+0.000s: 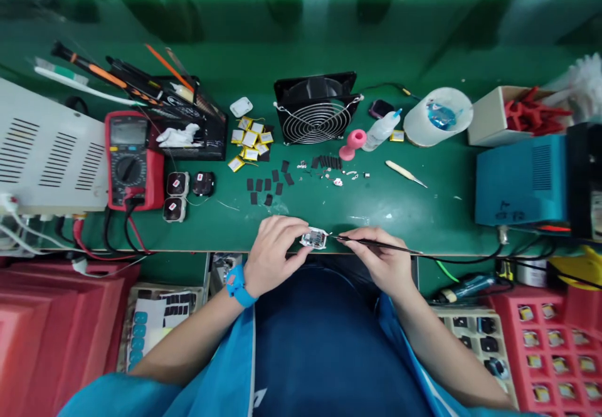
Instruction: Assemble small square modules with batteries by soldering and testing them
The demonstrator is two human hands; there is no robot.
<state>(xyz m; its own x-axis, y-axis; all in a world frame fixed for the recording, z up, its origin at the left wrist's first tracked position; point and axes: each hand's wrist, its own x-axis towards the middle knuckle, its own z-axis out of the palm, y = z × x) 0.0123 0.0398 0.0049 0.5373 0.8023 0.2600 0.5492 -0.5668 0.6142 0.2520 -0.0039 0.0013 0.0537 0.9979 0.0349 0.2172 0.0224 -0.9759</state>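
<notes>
Between the thumb and fingers of my left hand (273, 253) is a small white-rimmed device housing (314, 238), its open side showing electronic parts. It is held just above the front edge of the green bench (221, 232). My right hand (384, 260) pinches a thin pair of black tweezers (369, 242). Their tip points left and reaches the housing's right edge; whether they grip anything there is too small to tell. Beyond my hands lie several black pads (268, 184) and some small loose parts (338, 182).
A fan (316, 113) stands at the back, with yellow-edged battery cells (251, 140) to its left. A red multimeter (128, 160) and tool holder (214, 144) are left. A squeeze bottle (380, 132), white tub (414, 119), pointed tool (405, 173) and blue box (522, 179) are right.
</notes>
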